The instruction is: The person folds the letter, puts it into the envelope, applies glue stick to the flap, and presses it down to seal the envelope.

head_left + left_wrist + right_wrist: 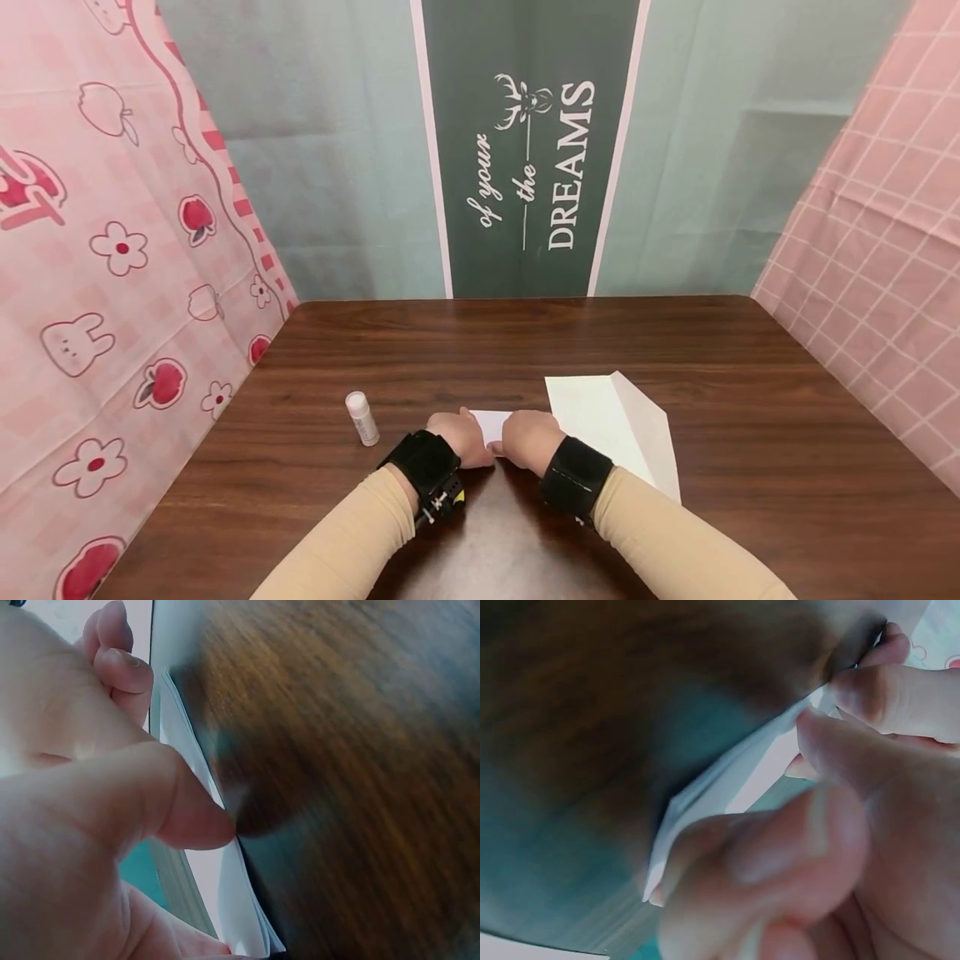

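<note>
A small piece of folded white paper (pixel 491 425) lies low over the table between both hands in the head view. The left hand (pixel 459 438) holds its left side; in the left wrist view the thumb (pixel 199 814) presses along the layered near edge of the paper (pixel 238 915). From the other side, the right hand (pixel 531 442) grips the paper with bent fingers. The right wrist view shows its thumb (pixel 836 742) on the edge of the folded paper (pixel 716 787), with curled fingers (pixel 772 862) in front hiding part of it. Both thumbs are close together.
A white glue stick (pixel 363 418) stands on the brown wooden table (pixel 420 342), left of the hands. To the right, partly beneath the right forearm, lies a larger white sheet (pixel 592 408) with a creased flap. Curtains hang behind and beside the table.
</note>
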A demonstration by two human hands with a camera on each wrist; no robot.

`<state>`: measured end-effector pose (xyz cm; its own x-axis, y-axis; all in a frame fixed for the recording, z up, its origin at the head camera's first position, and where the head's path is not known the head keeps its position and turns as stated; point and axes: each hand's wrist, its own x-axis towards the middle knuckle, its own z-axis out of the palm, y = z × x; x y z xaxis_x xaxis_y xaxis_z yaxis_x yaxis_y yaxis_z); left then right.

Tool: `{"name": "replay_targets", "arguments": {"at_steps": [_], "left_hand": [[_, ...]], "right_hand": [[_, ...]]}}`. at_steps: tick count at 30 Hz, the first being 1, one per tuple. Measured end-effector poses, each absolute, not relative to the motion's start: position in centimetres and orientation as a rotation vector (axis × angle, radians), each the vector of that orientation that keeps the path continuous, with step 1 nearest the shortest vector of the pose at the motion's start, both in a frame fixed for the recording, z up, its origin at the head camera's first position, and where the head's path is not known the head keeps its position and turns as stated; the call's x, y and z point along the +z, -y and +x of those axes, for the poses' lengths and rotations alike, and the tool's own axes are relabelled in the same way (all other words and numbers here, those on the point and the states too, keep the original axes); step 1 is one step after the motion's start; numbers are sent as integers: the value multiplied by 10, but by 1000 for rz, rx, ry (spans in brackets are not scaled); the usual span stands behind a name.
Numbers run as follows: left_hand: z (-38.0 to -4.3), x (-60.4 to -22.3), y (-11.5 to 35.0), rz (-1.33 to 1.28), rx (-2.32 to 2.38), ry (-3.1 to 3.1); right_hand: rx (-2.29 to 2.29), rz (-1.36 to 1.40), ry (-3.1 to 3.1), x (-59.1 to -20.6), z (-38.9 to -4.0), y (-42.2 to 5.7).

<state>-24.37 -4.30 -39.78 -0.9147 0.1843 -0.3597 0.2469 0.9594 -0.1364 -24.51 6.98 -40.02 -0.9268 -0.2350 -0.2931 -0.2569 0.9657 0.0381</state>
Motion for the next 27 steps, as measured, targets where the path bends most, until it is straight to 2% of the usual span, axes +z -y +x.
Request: {"name": "replay_targets", "arguments": {"at_steps": [14, 27], "left_hand": [[-244, -393, 45, 322, -229, -2758], [-243, -395, 45, 338, -234, -2752]], "right_hand": [[238, -299, -2832, -398, -244, -70], [176, -386, -3045, -395, -247, -88]]}}
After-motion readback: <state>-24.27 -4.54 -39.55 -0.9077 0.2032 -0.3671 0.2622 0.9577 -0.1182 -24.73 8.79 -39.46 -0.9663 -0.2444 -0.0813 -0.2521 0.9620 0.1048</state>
